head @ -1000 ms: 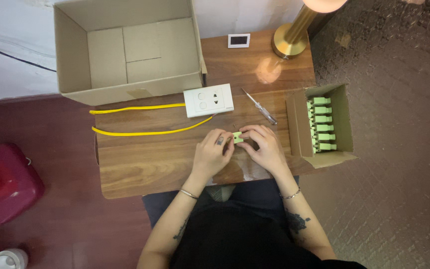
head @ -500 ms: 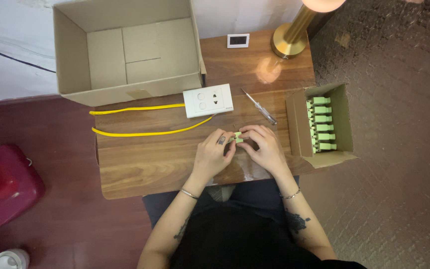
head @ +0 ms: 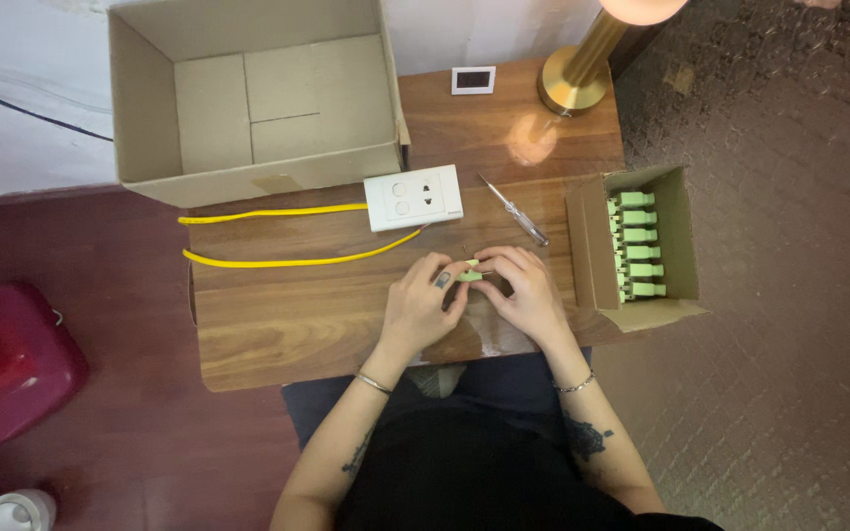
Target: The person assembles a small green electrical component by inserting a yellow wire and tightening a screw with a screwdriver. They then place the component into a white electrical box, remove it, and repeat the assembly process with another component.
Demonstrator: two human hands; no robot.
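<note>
Your left hand [head: 423, 305] and right hand [head: 528, 295] both pinch the small green connector [head: 467, 275] at frame centre. Hold it low over the surface [head: 277, 315], fingertips steady.

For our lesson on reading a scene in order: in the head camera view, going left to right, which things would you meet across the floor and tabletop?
Red case → yellow cable → white socket plate → left hand → small green part → right hand → small box of green parts.
</note>
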